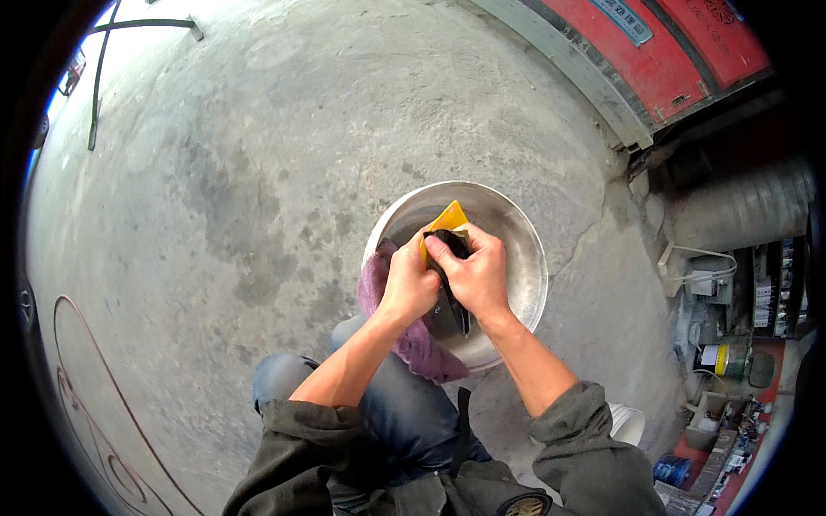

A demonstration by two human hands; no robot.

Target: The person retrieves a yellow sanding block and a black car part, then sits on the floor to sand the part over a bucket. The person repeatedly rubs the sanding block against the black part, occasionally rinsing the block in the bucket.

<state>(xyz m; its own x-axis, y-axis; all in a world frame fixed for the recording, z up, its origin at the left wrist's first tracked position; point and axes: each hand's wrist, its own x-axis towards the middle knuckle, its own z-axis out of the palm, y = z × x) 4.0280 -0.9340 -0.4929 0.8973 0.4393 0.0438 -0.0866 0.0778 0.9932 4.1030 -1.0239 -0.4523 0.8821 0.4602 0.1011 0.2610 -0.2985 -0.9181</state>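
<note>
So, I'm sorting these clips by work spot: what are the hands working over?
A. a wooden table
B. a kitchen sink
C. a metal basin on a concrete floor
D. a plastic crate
C: both the left hand and the right hand grip a yellow-and-black item above a round metal basin that sits on the concrete floor.

Shiny smooth metal basin [516, 249]; soft matt purple cloth [413, 344]; yellow sponge [447, 217], matt; rough stained concrete floor [258, 172]; glossy red metal door [671, 52].
</note>
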